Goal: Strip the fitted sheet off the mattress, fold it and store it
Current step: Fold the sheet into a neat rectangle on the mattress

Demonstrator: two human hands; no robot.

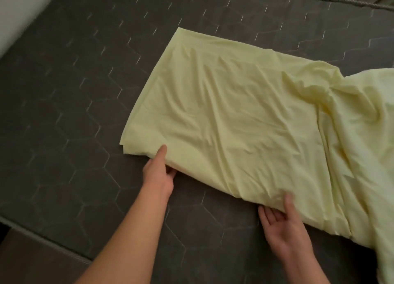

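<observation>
- The mattress [64, 113] lies bare, dark grey with a stitched hexagon quilting. Its near edge runs across the lower left and its far edge across the top right.
- The fitted sheet [234, 113], pale yellow, is already off and lies on top of the mattress. It is folded into a long, creased band from the middle towards the right side. The left end is squared off, while the right end is bunched and runs out of view.
- The left hand [158, 172] pinches the sheet's near-left corner, thumb flat on top and fingers tucked beneath the layers.
- The right hand [281, 222] pinches the same near edge further right. The palm is turned up, the fingers are slid under the fold and the thumb presses on top.
- I judge the step in hand to be another fold, carrying the near edge across towards the far edge of the mattress.
- To do it well, catch every layer in both pinches so that none slips behind.
- Lift both hands together and keep the edge taut between them, then lay it level with the sheet's far edge.
- Smooth the creases outward before letting go.
- The rumpled right end wants straightening first, or the fold will come out crooked and bulky for storing.
- No brand, label or writing can be read on either the sheet or the mattress.
</observation>
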